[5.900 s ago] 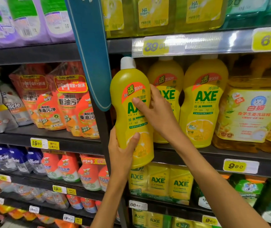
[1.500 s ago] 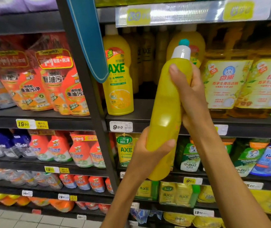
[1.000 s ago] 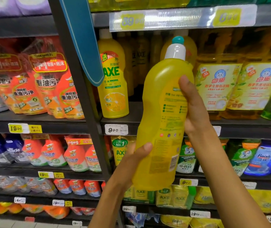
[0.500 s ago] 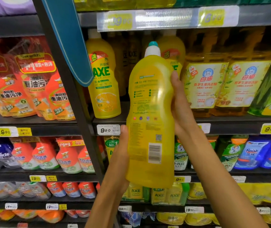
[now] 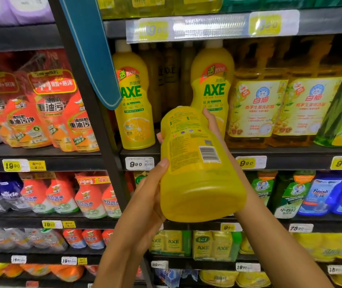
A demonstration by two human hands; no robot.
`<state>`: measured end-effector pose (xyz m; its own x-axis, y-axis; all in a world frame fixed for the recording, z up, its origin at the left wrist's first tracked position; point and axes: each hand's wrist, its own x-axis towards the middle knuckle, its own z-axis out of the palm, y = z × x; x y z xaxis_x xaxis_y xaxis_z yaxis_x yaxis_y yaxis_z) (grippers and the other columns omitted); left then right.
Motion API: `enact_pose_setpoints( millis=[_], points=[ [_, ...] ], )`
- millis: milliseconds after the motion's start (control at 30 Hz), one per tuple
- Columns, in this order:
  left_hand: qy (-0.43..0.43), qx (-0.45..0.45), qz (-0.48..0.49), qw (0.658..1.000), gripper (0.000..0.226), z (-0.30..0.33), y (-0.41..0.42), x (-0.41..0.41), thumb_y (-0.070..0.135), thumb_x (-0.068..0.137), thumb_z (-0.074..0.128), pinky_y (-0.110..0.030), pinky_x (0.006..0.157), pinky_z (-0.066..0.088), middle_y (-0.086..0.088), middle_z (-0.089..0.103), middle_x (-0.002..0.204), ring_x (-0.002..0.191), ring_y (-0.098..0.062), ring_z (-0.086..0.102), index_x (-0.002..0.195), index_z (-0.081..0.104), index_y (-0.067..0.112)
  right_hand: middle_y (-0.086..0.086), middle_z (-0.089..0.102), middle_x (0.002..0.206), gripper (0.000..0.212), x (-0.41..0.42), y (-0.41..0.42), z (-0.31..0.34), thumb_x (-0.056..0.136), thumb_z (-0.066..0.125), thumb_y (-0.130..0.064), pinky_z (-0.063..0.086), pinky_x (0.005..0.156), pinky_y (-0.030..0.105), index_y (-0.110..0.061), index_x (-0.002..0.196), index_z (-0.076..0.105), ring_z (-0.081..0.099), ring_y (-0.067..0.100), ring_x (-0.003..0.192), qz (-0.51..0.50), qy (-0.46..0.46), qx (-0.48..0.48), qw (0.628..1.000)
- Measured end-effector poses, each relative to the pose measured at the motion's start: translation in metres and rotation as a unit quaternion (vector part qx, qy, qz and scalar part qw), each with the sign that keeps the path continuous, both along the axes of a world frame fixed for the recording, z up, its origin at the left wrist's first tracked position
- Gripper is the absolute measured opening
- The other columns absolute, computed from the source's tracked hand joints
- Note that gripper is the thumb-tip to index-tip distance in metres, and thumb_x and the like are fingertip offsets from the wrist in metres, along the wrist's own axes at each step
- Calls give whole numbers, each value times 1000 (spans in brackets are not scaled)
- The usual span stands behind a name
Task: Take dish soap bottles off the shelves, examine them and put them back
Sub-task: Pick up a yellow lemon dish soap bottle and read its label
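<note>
**Bottle tipped base-first, gap in the row beyond it**

Left hand cups the lower left side of the yellow soap bottle, thumb curled over its edge. Right hand wraps the far shoulder, mostly hidden. Long axis runs away from the viewer, cap end toward the shelf; cap unseen. Body is smooth translucent plastic, oval base, printed back label with barcode up. Beyond the grip, two upright AXE bottles flank a gap; the right hand is nearer it.
</note>
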<state>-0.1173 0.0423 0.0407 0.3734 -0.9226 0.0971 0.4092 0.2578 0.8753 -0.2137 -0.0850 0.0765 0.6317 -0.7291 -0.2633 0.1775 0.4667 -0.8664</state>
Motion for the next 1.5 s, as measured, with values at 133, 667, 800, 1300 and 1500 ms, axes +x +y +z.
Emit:
enact_pose_setpoints(
  millis=[133,667,800,1300,1500],
  points=[
    [-1,22,17,1000,42,-8,-4,5,43,89,46,-25,72,56,-1,70,115,104,-17,68,122,63,24,5,67,67,41,28,-9,22,103,34,-36,53,59,19,-8,91,62,64,13,61,44,-146,-40,987],
    [65,147,26,987,32,-41,-41,12,23,101,37,-38,64,49,-18,55,74,65,-31,55,82,56,5,15,63,123,129,42,-21,18,36,82,-70,59,77,40,-8,141,41,67,24,95,189,-207,-215,936],
    [21,155,-42,987,40,-36,-43,8,27,100,35,-41,71,54,-21,63,88,76,-34,63,108,61,-2,6,70,105,120,44,-24,16,40,89,-60,58,68,33,-6,137,46,70,18,88,116,-245,-173,947],
    [-316,31,155,936,65,-75,-54,32,10,61,85,-16,73,53,10,70,107,96,-7,68,118,55,22,-15,69,111,75,0,-36,-11,52,89,-49,53,80,18,-37,120,57,65,4,103,93,-197,-438,872],
    [-377,39,160,912,69,-71,-56,44,7,60,86,-27,79,55,0,70,108,101,-13,66,123,56,8,-15,71,106,74,-12,-34,-20,54,90,-35,54,77,18,-25,120,56,66,2,99,144,-213,-391,884]
  ],
)
